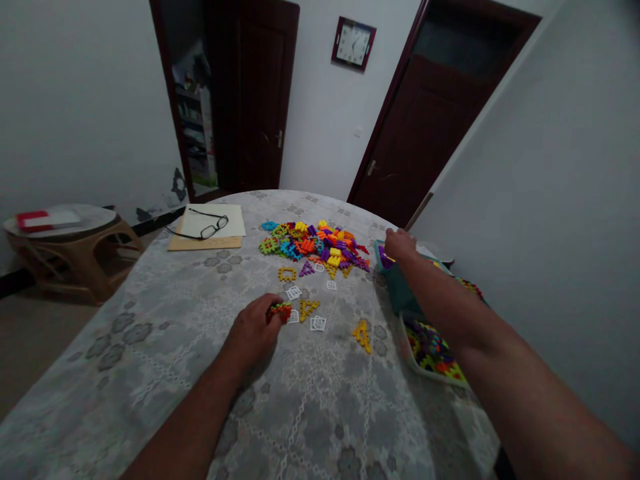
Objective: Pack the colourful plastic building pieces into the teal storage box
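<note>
My left hand (254,330) rests low over the table with its fingers closed around red and green plastic building pieces (283,311). Close by lie a yellow triangular piece (308,307) and small white lattice-patterned squares (318,323). My right hand (400,244) is stretched forward to the right, above the edge of a teal container (378,252) with purple pieces in it. Its fingers look curled together; whatever they hold, if anything, is hidden. Another yellow triangular piece (362,336) lies between the two arms.
A colourful pile of plastic pieces (320,245) lies mid-table, a yellow rectangular frame (287,274) and purple triangle (307,269) before it. A clear tub (417,365) of pieces stands right. Glasses (207,231) rest on paper (236,220) at left. A stool (75,247) stands beyond.
</note>
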Available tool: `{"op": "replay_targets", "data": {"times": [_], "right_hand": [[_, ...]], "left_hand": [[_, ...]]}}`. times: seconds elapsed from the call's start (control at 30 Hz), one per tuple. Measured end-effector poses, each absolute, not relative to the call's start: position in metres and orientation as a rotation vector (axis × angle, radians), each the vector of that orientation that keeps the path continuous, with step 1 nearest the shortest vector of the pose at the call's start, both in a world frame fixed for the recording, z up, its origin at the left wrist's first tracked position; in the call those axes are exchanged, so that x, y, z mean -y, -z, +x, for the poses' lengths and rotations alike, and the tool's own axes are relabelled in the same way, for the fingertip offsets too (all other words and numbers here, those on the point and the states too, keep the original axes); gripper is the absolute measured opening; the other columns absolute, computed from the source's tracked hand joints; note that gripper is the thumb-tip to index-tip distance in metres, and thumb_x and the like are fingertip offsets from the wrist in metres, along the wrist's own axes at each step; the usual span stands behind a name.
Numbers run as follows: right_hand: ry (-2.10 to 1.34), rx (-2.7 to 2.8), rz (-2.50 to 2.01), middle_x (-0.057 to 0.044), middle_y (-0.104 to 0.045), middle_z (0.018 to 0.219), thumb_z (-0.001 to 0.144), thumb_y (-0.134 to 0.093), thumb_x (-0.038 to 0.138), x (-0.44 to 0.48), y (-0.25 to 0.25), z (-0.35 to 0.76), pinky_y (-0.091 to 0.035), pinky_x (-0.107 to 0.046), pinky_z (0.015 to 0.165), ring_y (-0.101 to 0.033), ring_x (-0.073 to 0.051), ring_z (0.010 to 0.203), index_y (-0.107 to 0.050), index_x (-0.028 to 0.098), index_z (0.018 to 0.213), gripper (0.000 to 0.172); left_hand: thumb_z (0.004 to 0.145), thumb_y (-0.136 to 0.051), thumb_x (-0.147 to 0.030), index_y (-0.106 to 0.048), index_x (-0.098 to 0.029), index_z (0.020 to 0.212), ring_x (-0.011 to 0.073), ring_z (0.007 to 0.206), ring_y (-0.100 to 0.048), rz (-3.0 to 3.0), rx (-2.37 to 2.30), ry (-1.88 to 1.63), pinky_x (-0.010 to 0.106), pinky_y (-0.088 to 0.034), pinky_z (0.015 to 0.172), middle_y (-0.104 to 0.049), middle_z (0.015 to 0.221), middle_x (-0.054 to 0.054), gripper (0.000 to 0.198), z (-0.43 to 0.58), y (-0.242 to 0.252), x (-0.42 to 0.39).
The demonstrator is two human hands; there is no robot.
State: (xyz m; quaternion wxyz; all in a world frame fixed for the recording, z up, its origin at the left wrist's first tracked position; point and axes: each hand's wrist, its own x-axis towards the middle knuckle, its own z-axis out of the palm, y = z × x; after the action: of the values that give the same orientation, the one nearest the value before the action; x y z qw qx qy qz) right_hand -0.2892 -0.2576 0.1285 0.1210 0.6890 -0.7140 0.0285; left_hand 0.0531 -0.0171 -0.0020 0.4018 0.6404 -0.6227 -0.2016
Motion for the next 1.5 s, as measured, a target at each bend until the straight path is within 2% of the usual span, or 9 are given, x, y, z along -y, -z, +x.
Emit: {"op": "replay_targets", "data": {"times": [0.13,0.33,0.43,0.6,0.8,1.03,1.13,1.3,1.5], "right_hand": [[-0.044,2.047,2.082,-0.031,-0.06,0.146,0.104,-0.048,0.013,0.262,-0.124,-0.28,-0.05,-0.05,0.108,-0.062,-0.038,0.137,-0.059,0.008,0.151,0.048],[0.105,1.772,2.555,-0.015,-0.081,0.123,0.102,-0.061,0.023,0.242,-0.085,-0.209,-0.054,-0.03,0.098,-0.075,-0.027,0.115,-0.081,0.017,0.124,0.03],[0.05,1.568,2.74,-0.011,-0.078,0.135,0.106,-0.058,0.023,0.221,-0.064,-0.173,-0.052,-0.026,0.104,-0.072,-0.024,0.125,-0.077,0.02,0.135,0.035],[-0.036,1.357,2.853,-0.012,-0.062,0.159,0.107,-0.053,0.018,0.201,-0.038,-0.131,-0.045,-0.026,0.117,-0.06,-0.021,0.144,-0.063,0.018,0.154,0.048],[0.077,1.358,2.818,-0.016,-0.069,0.137,0.101,-0.057,0.017,0.203,-0.029,-0.118,-0.054,-0.03,0.1,-0.072,-0.026,0.119,-0.075,0.016,0.128,0.032],[0.111,1.426,2.727,-0.021,-0.068,0.132,0.102,-0.06,0.026,0.193,-0.033,-0.122,-0.057,-0.036,0.088,-0.075,-0.03,0.106,-0.074,0.013,0.125,0.03],[0.061,1.407,2.735,-0.019,-0.07,0.128,0.104,-0.058,0.028,0.187,-0.033,-0.117,-0.056,-0.035,0.092,-0.073,-0.029,0.109,-0.077,0.013,0.119,0.028],[-0.197,1.296,2.822,-0.015,-0.068,0.136,0.109,-0.059,0.039,0.177,-0.021,-0.102,-0.047,-0.037,0.112,-0.062,-0.027,0.128,-0.074,0.018,0.131,0.034],[-0.296,1.414,2.825,-0.014,-0.071,0.123,0.106,-0.062,0.032,0.163,-0.001,-0.099,-0.05,-0.038,0.099,-0.064,-0.027,0.115,-0.074,0.019,0.112,0.019]], "left_hand": [[0.089,-0.057,-0.017,-0.076,-0.025,0.108,0.0265,0.098,-0.075,1.644,1.579,0.499,0.037,-0.054,0.093,-0.082,0.108,0.008,0.028,0.052,0.002,0.017],[0.09,-0.055,-0.014,-0.076,-0.023,0.109,0.025,0.1,-0.075,1.626,1.567,0.463,0.037,-0.055,0.097,-0.081,0.108,0.007,0.03,0.051,0.002,0.016],[0.093,-0.055,-0.016,-0.076,-0.022,0.11,0.0252,0.105,-0.074,1.612,1.543,0.416,0.038,-0.055,0.102,-0.081,0.111,0.008,0.027,0.052,0.006,0.018],[0.094,-0.055,-0.016,-0.076,-0.023,0.112,0.0263,0.112,-0.073,1.615,1.527,0.358,0.04,-0.055,0.107,-0.081,0.116,0.008,0.028,0.056,0.013,0.021],[0.094,-0.061,-0.015,-0.069,-0.023,0.133,0.0283,0.115,-0.073,1.703,1.476,0.37,0.043,-0.055,0.105,-0.079,0.126,0.011,0.041,0.054,0.015,0.02],[0.093,-0.061,-0.014,-0.072,-0.023,0.108,0.0267,0.102,-0.072,1.681,1.525,0.393,0.041,-0.054,0.096,-0.079,0.107,0.009,0.021,0.054,0.013,0.021],[0.091,-0.061,-0.013,-0.072,-0.023,0.105,0.0257,0.103,-0.071,1.626,1.525,0.386,0.04,-0.054,0.098,-0.078,0.105,0.007,0.02,0.054,0.012,0.02],[0.092,-0.059,-0.016,-0.071,-0.024,0.107,0.0252,0.107,-0.071,1.557,1.523,0.37,0.04,-0.053,0.102,-0.078,0.109,0.007,0.021,0.056,0.013,0.021],[0.092,-0.06,-0.019,-0.072,-0.025,0.11,0.025,0.105,-0.072,1.576,1.501,0.388,0.038,-0.054,0.099,-0.079,0.109,0.005,0.023,0.058,0.015,0.021]]}}
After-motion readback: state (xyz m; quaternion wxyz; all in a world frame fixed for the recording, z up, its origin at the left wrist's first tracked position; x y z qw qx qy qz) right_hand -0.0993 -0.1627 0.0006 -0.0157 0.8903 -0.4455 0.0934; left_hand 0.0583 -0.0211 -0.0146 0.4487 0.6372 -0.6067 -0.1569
